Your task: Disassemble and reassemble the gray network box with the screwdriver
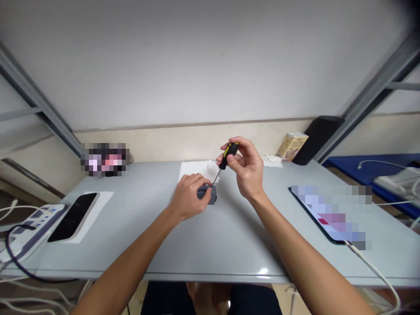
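Note:
Near the middle of the grey desk, my left hand (193, 197) is closed around a small dark grey box with slots along its top (211, 194), steadying it on the desktop. Fingers cover much of the box's left part. A black and yellow screwdriver (230, 153) is gripped by its handle in my right hand (247, 164), above and to the right of the box. Its thin shaft slants down to the left, and the tip meets the top of the box beside my left fingers. What the tip touches is too small to make out.
White paper (193, 168) lies behind the box. On the left are a phone (75, 216) and a power strip (36, 225) with cables. A tablet (328, 218) with a white cable lies right. A carton (292, 146) and a black cylinder (318, 140) stand at the back right.

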Tool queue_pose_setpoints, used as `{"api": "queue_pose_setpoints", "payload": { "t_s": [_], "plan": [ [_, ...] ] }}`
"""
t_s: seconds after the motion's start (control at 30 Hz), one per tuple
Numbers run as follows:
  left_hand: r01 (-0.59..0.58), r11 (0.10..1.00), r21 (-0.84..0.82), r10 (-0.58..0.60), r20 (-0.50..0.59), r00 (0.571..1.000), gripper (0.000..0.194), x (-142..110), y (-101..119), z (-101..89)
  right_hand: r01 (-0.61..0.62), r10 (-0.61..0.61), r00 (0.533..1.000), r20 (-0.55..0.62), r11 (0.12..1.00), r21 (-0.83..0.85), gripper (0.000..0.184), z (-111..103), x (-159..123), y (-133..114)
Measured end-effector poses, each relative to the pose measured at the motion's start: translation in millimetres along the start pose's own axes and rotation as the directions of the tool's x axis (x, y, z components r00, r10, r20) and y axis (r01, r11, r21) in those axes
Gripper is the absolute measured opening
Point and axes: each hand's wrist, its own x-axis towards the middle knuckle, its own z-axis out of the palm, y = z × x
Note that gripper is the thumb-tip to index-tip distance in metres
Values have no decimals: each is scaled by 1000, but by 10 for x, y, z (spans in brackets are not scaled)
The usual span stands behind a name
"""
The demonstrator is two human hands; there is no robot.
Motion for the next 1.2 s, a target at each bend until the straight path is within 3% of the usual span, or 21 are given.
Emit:
{"api": "queue_pose_setpoints", "payload": {
  "t_s": [0.27, 0.43, 0.6, 0.77, 0.93, 1.1, 1.2],
  "plan": [
    [6, 1000, 12, -6, 2, 1000, 9, -3, -1, 10, -25, 24, 999, 28, 1000, 11, 37, 19, 7, -35],
    [7, 1000, 0, -7, 20, 1000, 8, -7, 1, 3, -7, 6, 999, -37, 999, -33, 34, -29, 36, -37],
    [24, 999, -21, -22, 90, 996, 10, -5, -28, 3, -79, 67, 990, 122, 992, 100, 29, -51, 34, -45],
    [114, 993, -14, -110, 174, 979, 15, 23, -55, -4, -21, 21, 1000, 14, 1000, 21, 28, -27, 29, -62],
    [154, 988, -8, -149, 219, 964, 14, 47, -30, -24, -108, 92, 986, 142, 988, 113, 24, -43, 22, -78],
    [147, 989, 14, -146, 224, 963, 13, 44, -24, -13, -41, 39, 997, 62, 999, 23, 24, -58, 43, -102],
    [138, 990, 13, -137, 221, 965, 12, 40, -25, -6, -90, 82, 989, 125, 994, 65, 24, -78, 55, -115]
  ]
}}
